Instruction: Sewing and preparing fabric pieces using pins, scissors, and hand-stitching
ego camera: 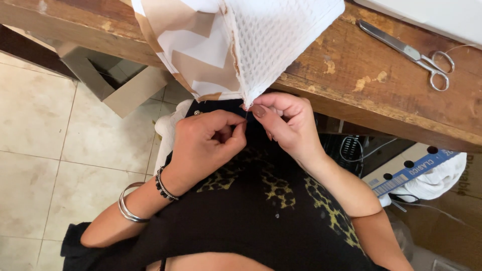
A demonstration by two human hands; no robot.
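Both hands meet at the fabric [251,45] corner hanging off the surface [381,95]: I see right hand [286,123] pinching it, left hand [208,143] clenched on something fine, probably a needle. Mid-stitch; next needs a steady pull.

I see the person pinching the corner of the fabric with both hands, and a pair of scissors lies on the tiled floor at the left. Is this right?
Not quite. In the head view the scissors lie on the wooden table, at the upper right, not on the tiled floor. The rest holds: the left hand and the right hand pinch the corner of the fabric.
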